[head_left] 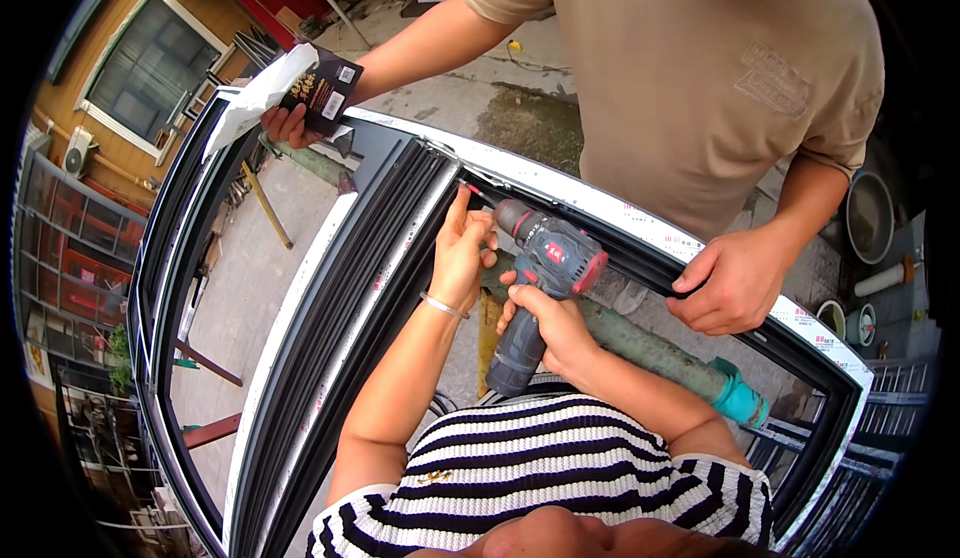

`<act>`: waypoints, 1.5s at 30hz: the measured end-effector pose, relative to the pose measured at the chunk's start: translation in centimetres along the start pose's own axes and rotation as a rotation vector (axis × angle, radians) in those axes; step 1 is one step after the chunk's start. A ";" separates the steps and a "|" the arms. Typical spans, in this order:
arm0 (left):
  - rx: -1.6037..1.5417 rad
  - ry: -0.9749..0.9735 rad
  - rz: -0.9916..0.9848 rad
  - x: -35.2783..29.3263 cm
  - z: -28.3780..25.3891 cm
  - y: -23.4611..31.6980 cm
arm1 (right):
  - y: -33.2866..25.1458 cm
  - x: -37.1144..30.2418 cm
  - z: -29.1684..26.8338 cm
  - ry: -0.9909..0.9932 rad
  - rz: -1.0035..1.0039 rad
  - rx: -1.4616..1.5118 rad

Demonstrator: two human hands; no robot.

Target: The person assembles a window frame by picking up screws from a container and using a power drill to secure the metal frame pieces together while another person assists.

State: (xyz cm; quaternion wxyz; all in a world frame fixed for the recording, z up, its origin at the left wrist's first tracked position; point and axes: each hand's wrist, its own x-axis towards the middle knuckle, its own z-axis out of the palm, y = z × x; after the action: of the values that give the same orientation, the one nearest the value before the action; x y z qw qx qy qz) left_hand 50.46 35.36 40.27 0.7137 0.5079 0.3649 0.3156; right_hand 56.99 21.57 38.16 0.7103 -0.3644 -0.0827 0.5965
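Observation:
My right hand [556, 324] is wrapped around the handle of a grey cordless drill [545, 250] with red trim. The drill points up and left, and its thin bit reaches the inner edge of a dark metal window frame [385, 183]. My left hand [463, 250] is at that edge beside the bit, one fingertip raised to its tip and the other fingers curled. Anything small between those fingertips is hidden. Opposite me, a person in a tan shirt [690, 78] rests one hand [735, 283] on the frame and holds a black printed packet [322, 90] in the other.
White protective film [580, 195] covers parts of the frame. A green pipe-like support [655, 350] with a teal end runs beneath it. A round basin [868, 218] stands on the ground at right. A building with a window [150, 70] is at far left.

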 end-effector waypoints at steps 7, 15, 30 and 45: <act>-0.152 -0.049 0.024 -1.0 1.4 -1.0 | -0.2 -0.6 -1.1 0.004 -0.146 -0.091; -0.105 -0.012 0.056 -1.5 0.7 -2.0 | 0.1 -0.4 -1.5 -0.036 -0.111 -0.020; -0.057 0.013 0.055 -1.9 0.5 -1.4 | -0.6 0.5 -1.3 -0.072 -0.085 -0.029; 1.258 -0.221 -0.056 -2.2 -19.0 16.9 | -2.1 0.5 -0.6 -0.064 -0.012 -0.128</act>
State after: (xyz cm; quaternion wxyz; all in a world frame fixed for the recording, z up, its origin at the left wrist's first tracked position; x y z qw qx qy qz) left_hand 31.94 47.71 52.69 0.3206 0.8495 0.4178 -0.0321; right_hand 59.15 21.70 38.89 0.6860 -0.3894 -0.1457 0.5971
